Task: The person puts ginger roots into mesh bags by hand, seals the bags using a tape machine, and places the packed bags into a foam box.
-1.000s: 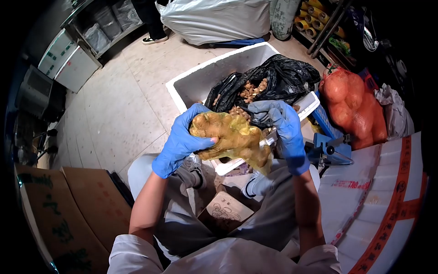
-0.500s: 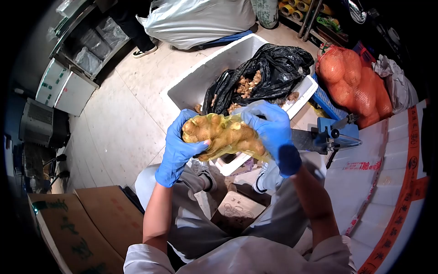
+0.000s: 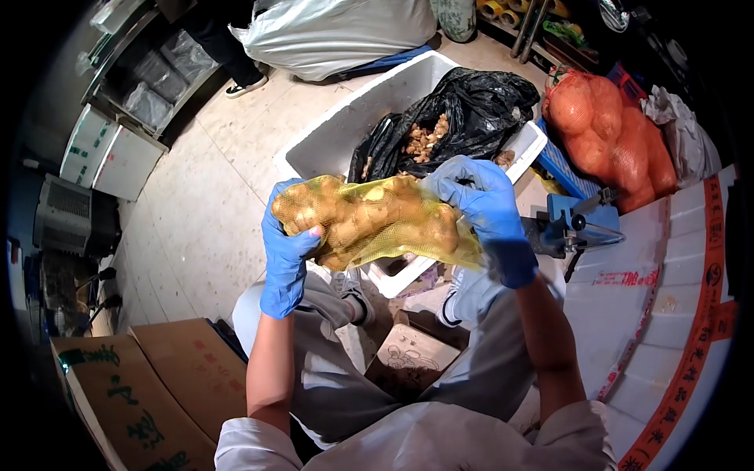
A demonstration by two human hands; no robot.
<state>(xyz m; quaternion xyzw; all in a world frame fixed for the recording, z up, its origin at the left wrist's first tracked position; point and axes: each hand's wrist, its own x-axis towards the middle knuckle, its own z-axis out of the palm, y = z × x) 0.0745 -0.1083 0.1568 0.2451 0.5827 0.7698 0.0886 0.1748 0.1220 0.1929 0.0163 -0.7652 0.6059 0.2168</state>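
A yellow mesh bag of ginger hangs stretched sideways between my two blue-gloved hands, above my lap. My left hand is wrapped round the bag's left end, its thumb on the front. At the other end, my right hand pinches the mesh, with a loose flap of netting below the fingers. Behind the bag stands a white foam box, holding a black plastic bag that lies open around loose ginger pieces.
Orange net sacks stand at the right, near a blue metal device. White boxes with red tape flank my right side, cardboard boxes my left. A small box sits between my feet. Another person's shoe shows at the back.
Both hands have moved slightly up, the left one also leftward. The mesh bag is now stretched wider, with more loose netting showing at its right end.
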